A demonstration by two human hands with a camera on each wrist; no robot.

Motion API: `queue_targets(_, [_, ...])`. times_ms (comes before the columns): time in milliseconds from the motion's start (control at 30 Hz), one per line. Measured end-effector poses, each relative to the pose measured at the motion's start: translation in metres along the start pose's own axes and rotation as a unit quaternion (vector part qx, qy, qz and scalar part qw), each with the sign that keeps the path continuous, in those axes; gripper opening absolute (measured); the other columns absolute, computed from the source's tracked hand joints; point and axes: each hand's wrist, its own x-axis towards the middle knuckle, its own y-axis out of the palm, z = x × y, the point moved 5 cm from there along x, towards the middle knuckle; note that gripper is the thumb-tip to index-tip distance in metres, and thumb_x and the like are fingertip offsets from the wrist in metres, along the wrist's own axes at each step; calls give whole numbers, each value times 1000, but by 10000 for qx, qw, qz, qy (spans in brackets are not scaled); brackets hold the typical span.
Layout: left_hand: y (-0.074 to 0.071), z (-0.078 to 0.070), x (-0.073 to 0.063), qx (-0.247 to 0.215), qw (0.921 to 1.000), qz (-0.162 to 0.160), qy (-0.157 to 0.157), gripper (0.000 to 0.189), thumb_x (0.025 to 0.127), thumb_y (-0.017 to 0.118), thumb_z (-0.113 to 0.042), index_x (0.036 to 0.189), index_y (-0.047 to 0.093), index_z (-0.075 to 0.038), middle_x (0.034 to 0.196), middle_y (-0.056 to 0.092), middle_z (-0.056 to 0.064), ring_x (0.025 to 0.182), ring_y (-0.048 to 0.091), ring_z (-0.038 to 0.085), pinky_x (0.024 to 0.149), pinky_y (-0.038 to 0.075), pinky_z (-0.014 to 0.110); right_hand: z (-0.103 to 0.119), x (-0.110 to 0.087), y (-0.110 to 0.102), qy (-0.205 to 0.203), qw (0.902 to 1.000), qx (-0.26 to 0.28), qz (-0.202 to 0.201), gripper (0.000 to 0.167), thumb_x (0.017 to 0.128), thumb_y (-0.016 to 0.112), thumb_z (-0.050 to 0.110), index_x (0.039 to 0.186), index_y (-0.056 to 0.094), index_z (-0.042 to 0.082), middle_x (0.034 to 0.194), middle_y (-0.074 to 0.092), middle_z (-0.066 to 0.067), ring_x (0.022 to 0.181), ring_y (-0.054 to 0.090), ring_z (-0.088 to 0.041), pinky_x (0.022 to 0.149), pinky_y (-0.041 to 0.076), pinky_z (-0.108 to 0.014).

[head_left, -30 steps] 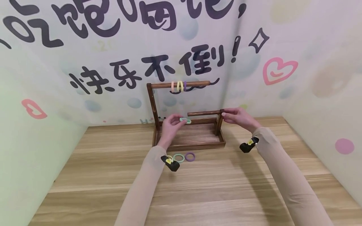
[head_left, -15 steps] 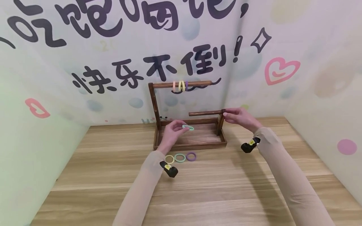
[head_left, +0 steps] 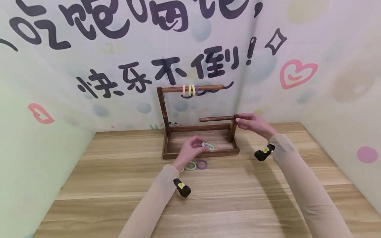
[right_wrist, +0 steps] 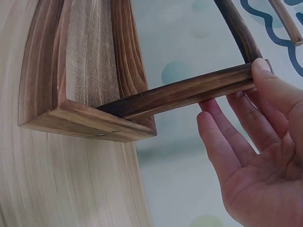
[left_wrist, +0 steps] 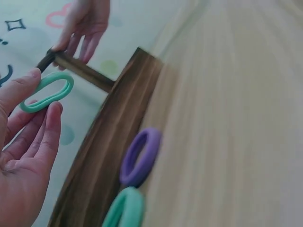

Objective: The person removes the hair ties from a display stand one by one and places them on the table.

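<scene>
My left hand (head_left: 190, 152) pinches a mint-green hair tie (left_wrist: 70, 88) between thumb and fingers, over the front of the wooden rack's tray (head_left: 208, 153). The tie is squeezed into a long oval. My right hand (head_left: 256, 124) holds the top of the rack's short right post (right_wrist: 184, 92), thumb on one side and fingers on the other. A lower bar (head_left: 215, 119) juts left from that post, bare. On the upper bar (head_left: 172, 89) hang a pink hair tie (head_left: 184, 91), yellow ones (head_left: 193, 90) and a purple one (head_left: 197, 90).
Before the tray, a green hair tie (head_left: 190, 170) and a purple one (left_wrist: 152, 147) lie on the wooden table (head_left: 226, 198). A yellow one (head_left: 182, 170) is partly hidden by my left wrist. A printed cloth wall (head_left: 131, 115) stands behind the rack.
My left hand has come down and towards me with the green hair tie, from near the lower bar to the tray's front. My right hand stays on the post.
</scene>
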Motion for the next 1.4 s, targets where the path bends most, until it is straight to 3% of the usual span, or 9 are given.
queue_targets(267, [21, 4, -7, -299, 9984, 457, 122, 29, 83, 72, 5, 107, 59, 13, 96, 68, 18, 82, 65, 11, 74, 53, 26, -1, 0, -2, 45, 9999, -131, 52, 59, 101, 54, 16, 144, 28, -14, 141, 39, -32, 106, 60, -12, 98, 43, -35])
queue_targets(600, [31, 8, -7, 133, 9991, 397, -84, 26, 83, 74, 1, 103, 61, 9, 94, 69, 15, 83, 66, 13, 66, 49, 21, 0, 0, 0, 40, 9997, -225, 75, 60, 101, 54, 18, 144, 27, -14, 142, 37, -32, 122, 51, -30, 100, 41, -37])
queue_targets(800, [36, 10, -6, 296, 9983, 496, -66, 25, 82, 74, 4, 104, 63, 9, 98, 68, 16, 86, 66, 15, 70, 51, 21, 0, -1, 1, 63, 9998, -207, 53, 58, 101, 52, 16, 144, 27, -14, 143, 37, -32, 118, 54, -25, 100, 41, -37])
queue_targets(967, [36, 11, -7, 338, 9979, 555, 11, 24, 82, 75, 3, 103, 64, 7, 99, 68, 17, 87, 67, 18, 74, 52, 23, 0, -2, 1, 62, 9997, -234, 22, 58, 102, 51, 15, 144, 26, -15, 143, 36, -33, 120, 52, -29, 101, 38, -41])
queue_targets(1167, [38, 13, -9, 872, 9934, 724, 196, 21, 80, 78, -1, 98, 68, 4, 90, 70, 12, 80, 65, 12, 68, 51, 20, 0, -2, 3, 91, 9998, -198, 28, 61, 101, 54, 19, 144, 27, -14, 143, 36, -32, 122, 51, -31, 100, 40, -38])
queue_targets(1267, [38, 15, -10, 1035, 9911, 831, 112, 20, 81, 77, -3, 99, 69, 2, 91, 70, 9, 78, 63, 10, 61, 49, 19, 0, -1, 2, 98, 9998, -170, -11, 60, 101, 54, 18, 144, 28, -14, 143, 37, -32, 118, 54, -26, 99, 42, -36])
queue_targets(1400, [38, 20, -11, 1040, 9897, 980, -125, 20, 84, 75, -5, 102, 70, 1, 96, 70, 7, 83, 64, 10, 61, 50, 20, 0, -1, 2, 87, 9998, -153, -25, 60, 101, 54, 18, 144, 28, -14, 142, 38, -32, 113, 58, -19, 99, 41, -36])
